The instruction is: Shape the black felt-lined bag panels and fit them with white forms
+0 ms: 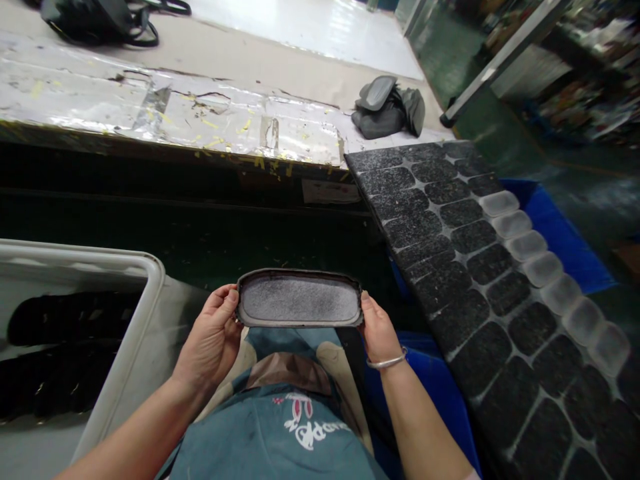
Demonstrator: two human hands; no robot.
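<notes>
Shell of dark grey material (300, 300), shallow and oblong, spans left hand (213, 327) to right hand (379, 327)

Its long axis runs left to right, almost straight across the scene, with one rounded end at each hand, so neither hand is nearer. The hollow side, with its paler speckled floor, faces up toward the wearer. The left hand is closed on the left end, thumb in front and fingers curled behind; the right hand pinches the right end, its thumb at the edge and its fingers partly hidden, so their exact grip cannot be told.

The shell is clear of any support, just beyond the teal printed apron (240, 427) and on the near side of the long pale tabletop (250, 60). To the right, nearer the right hand, slants a black flat panel marked with pale-edged oblongs (457, 213); to the left, nearer the left hand, stands a white plastic bin (156, 267).
</notes>
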